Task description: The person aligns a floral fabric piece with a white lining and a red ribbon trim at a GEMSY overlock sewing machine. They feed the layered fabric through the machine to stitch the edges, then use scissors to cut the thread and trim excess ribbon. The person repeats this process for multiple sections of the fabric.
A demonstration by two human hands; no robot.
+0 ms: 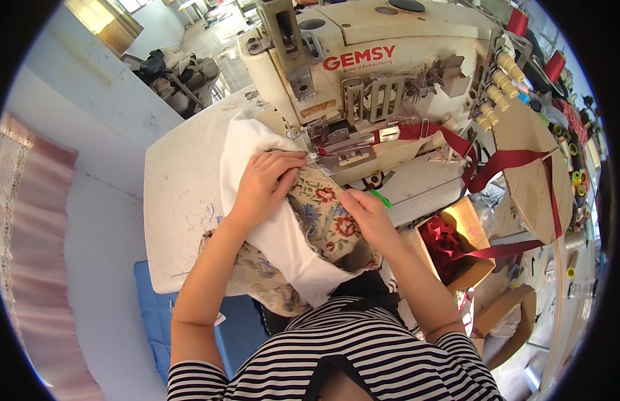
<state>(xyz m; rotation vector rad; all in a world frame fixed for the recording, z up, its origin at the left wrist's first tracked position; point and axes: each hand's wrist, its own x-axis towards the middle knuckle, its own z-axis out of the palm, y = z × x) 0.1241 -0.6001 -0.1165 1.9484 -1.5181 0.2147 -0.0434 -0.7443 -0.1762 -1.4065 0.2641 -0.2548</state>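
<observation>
In front of me stands a cream sewing machine. Beige floral fabric and white cloth lie together, running from the machine's needle area down to my lap. My left hand lies over the fabric's edge close to the presser foot, its fingers bent and close together. Farther right, my right hand pinches the floral fabric's edge between thumb and fingers. A dark red ribbon feeds into the machine from the right. By my right hand lies a small green-handled tool.
A white worktable extends left of the machine. To the right, a cardboard box holds dark red ribbon, and a cardboard disc hangs beside it. Thread cones stand at the upper right. A blue cloth is at the lower left.
</observation>
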